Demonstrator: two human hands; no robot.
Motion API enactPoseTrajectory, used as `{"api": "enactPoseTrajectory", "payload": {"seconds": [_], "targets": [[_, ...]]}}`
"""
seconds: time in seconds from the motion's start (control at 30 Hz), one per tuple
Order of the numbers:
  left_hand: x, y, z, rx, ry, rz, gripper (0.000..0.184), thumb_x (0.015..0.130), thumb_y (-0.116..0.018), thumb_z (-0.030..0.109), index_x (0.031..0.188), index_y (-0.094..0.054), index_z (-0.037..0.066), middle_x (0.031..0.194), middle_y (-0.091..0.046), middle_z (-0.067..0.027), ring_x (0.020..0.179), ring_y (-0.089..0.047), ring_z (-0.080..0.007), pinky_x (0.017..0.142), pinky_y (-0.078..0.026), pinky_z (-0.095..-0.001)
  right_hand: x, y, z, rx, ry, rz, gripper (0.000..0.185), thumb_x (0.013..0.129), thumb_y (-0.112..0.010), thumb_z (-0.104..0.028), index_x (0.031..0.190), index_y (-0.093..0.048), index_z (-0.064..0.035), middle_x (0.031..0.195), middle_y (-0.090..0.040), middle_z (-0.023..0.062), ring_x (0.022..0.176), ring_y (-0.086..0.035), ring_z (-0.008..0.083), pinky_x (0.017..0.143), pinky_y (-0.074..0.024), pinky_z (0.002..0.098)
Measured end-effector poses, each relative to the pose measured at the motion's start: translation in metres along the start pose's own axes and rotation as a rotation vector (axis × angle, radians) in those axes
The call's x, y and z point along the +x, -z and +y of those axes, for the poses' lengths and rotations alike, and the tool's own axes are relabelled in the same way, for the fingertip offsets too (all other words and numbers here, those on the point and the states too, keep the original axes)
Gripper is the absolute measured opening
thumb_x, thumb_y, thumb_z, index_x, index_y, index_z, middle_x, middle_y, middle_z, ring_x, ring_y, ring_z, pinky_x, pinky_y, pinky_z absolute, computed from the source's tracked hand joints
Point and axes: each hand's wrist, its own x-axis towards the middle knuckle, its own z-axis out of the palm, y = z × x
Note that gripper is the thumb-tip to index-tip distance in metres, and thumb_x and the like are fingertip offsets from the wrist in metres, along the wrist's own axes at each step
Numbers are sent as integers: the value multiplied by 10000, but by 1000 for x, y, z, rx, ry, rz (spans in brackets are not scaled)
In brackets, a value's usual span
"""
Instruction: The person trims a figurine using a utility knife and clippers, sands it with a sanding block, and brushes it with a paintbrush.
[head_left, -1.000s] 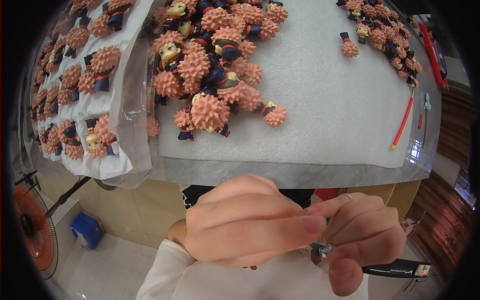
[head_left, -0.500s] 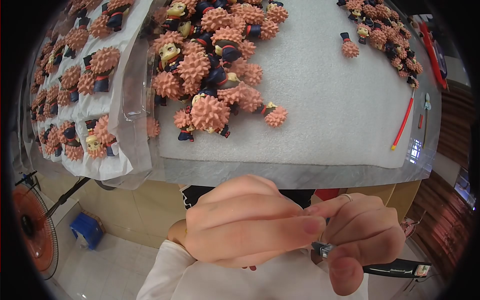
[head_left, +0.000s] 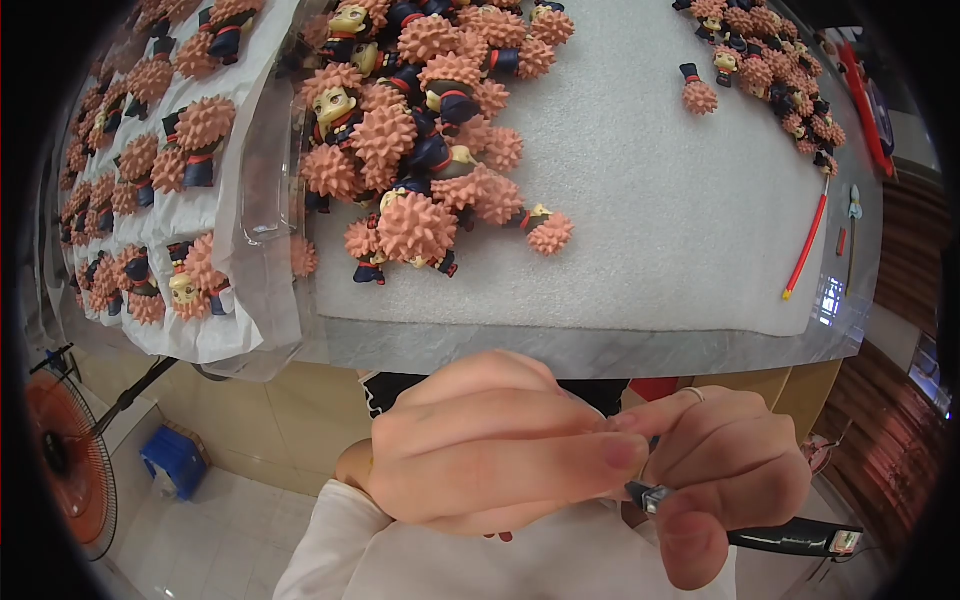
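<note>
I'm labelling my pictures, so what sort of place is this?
Probably a figurine workshop: spiky-haired figurines lie heaped on a table, more sit in a paper-lined tray, and the right hand holds a dark-handled tool.

we cannot tell what the left hand (head_left: 510, 445) grasps; its fingers hide it. the right hand (head_left: 735, 465) covers part of the black-handled tool (head_left: 785, 537), whose label (head_left: 845, 541) we find too small to read. the top edge crops the pink-haired figurines (head_left: 385, 140).

We hold our left hand (head_left: 500, 445) curled, fingers pointing toward our right hand (head_left: 735, 455), whose fingers are bent.
</note>
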Motion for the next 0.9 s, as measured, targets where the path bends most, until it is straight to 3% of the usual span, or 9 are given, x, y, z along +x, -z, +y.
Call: {"api": "enactPoseTrajectory", "payload": {"seconds": [0.53,0.73,0.9], "targets": [[-1,-1,1,-23,9,15,339,639,-772,45,963,-671,59,840,-660,-74,647,-592,-186,592,-474,-269,-2,-1,-1,5,-6,26,156,728,-567,-43,664,-426,-18,448,-434,55,374,-399,107,703,-552,414],[0,-1,1,-125,58,16,293,648,-766,39,919,-660,3,854,-672,-101,664,-607,-197,581,-482,-270,-4,-11,-3,81,-24,202,174,782,-569,-75,683,-431,-38,442,-418,51,364,-376,108,763,-527,468],[-4,-4,0,-283,153,34,254,677,-752,46,898,-649,-28,863,-675,-114,682,-617,-203,587,-493,-270,6,0,-6,96,-128,38,201,811,-573,-112,682,-431,-53,449,-436,52,370,-387,118,833,-483,517]]}}
